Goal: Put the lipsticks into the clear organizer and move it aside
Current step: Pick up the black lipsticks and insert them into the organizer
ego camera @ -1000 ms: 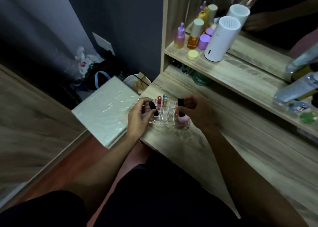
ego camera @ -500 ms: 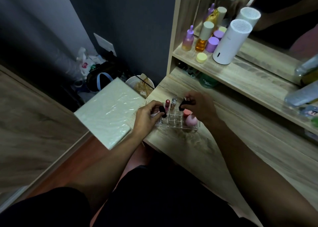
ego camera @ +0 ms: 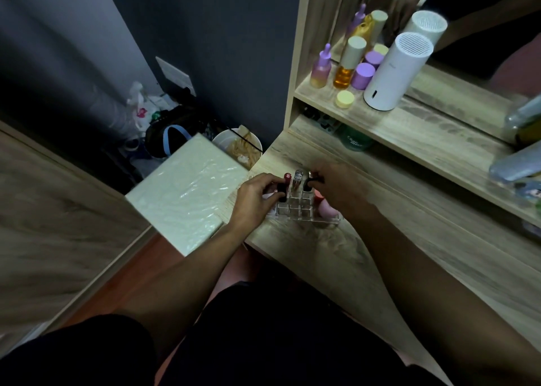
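Organizer: clear gridded acrylic lipstick organizer point(ego camera: 304, 212) on pale wood-grain surface point(ego camera: 336, 256), between both hands.
Left grip point(ego camera: 257, 198): clamped on black lipstick tube point(ego camera: 282, 191), organizer's 9 o'clock edge.
Right grip point(ego camera: 336, 189): clamped on second black lipstick point(ego camera: 307, 184), 12 o'clock row.

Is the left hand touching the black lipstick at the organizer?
Touching. The head view shows the left hand with its fingers closed around the black lipstick, above the clear organizer.
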